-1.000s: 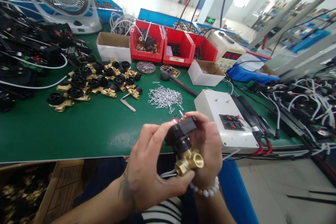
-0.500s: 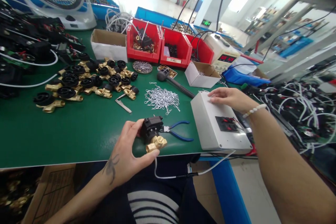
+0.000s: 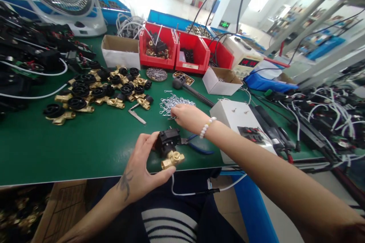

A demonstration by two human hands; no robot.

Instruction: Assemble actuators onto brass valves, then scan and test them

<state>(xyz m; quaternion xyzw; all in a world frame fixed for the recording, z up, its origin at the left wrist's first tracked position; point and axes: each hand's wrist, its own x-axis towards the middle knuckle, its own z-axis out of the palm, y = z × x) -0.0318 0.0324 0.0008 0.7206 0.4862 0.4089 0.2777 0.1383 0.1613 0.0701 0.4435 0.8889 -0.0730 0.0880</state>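
Observation:
A brass valve with a black actuator box (image 3: 169, 138) is held in my left hand (image 3: 142, 169) at the table's front edge, fingers behind the black housing and thumb by the brass body. A white cable hangs from it below the edge. My right hand (image 3: 186, 117) reaches over the heap of silver spring clips (image 3: 174, 102); its fingers are bent together at the heap's near side, and whatever is between the fingertips is hidden. Partly under my right wrist lie blue-handled pliers (image 3: 199, 149). Right of them stands a pale control box (image 3: 232, 112) with two toggle switches on top.
Brass valve bodies with black caps (image 3: 76, 90) crowd the left. A hex key (image 3: 137, 117) and a black mallet (image 3: 194, 93) lie near the clips. Behind are red bins (image 3: 158, 60), white cartons (image 3: 121, 55) and a power supply (image 3: 243, 59). Wired parts fill the right.
My right hand has left the top of the control box and moved left to the clip heap, its fingers now drawn together. My left hand still holds the valve in nearly the same place.

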